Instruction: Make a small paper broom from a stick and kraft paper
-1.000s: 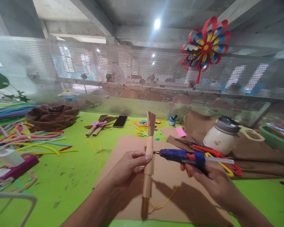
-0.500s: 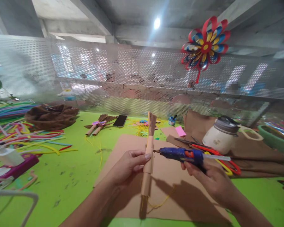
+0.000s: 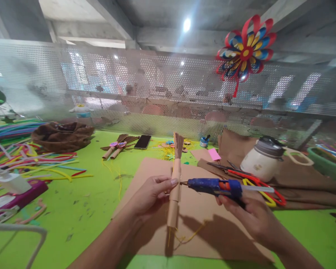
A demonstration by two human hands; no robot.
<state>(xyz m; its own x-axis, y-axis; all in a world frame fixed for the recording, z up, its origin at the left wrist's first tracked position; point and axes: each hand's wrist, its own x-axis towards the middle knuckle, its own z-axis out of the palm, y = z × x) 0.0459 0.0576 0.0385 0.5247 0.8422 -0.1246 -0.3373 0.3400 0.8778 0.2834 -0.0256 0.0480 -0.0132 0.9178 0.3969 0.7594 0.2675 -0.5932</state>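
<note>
A rolled brown paper tube (image 3: pixel 174 213) with a fringed brown top (image 3: pixel 178 145) stands nearly upright, pinched between the thumb and fingers of my left hand (image 3: pixel 154 196). My right hand (image 3: pixel 249 215) is wrapped round a blue glue gun (image 3: pixel 212 186), whose nozzle touches or nearly touches the tube's right side, close to my left thumb. A clear glue stick juts from the gun's back. Yellow string (image 3: pixel 194 234) trails from the tube's lower end above a brown cardboard sheet (image 3: pixel 212 246).
Two similar fringed pieces (image 3: pixel 114 149) and a phone (image 3: pixel 142 142) lie behind. At right are scissors (image 3: pixel 257 179), a lidded jar (image 3: pixel 261 158) and brown paper (image 3: pixel 305 183). Coloured pipe cleaners (image 3: pixel 53 160), a brown cloth bundle (image 3: pixel 63 138) and a power strip (image 3: pixel 19 198) occupy the left.
The glue gun's nozzle has shifted slightly down and left along the tube. My left hand keeps its hold, and the camera view has moved slightly.
</note>
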